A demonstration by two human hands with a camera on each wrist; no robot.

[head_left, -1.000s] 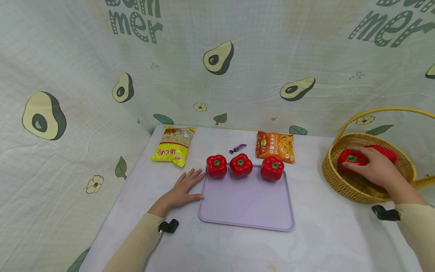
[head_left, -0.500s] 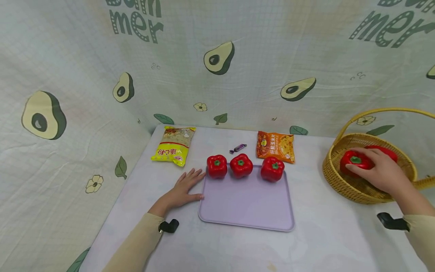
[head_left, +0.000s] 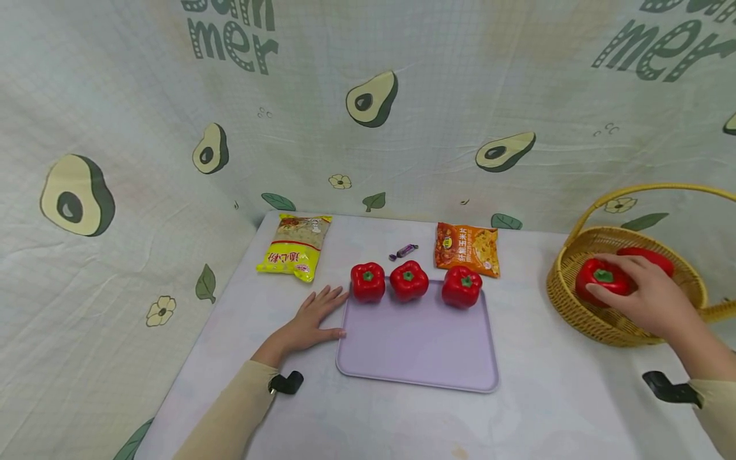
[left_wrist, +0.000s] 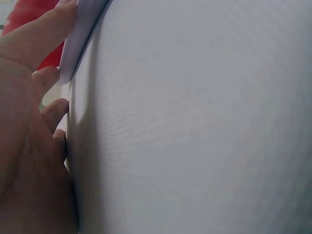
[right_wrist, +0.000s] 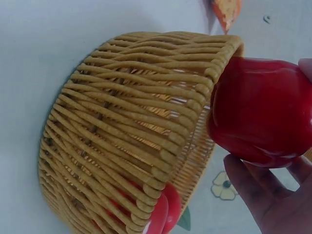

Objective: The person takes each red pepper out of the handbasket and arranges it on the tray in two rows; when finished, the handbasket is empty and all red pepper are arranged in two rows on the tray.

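Observation:
My right hand grips a red bell pepper with a green stem at the woven basket on the right. In the right wrist view this pepper is up at the basket's rim, thumb and fingers on opposite sides. Another red pepper lies inside the basket, partly behind the hand. My left hand rests spread on the table, its fingertips touching the left edge of a lilac tray. Along the tray's far edge are three red bell peppers, left, middle and right.
Behind the tray lie a yellow food packet, a small purple wrapped candy and an orange snack packet. The basket's tall handle arches over it. A cloth printed with avocados hangs behind the white table.
My right hand has raised the pepper from inside the basket and drawn slightly right and towards me. The left hand, the tray and its peppers have stayed put.

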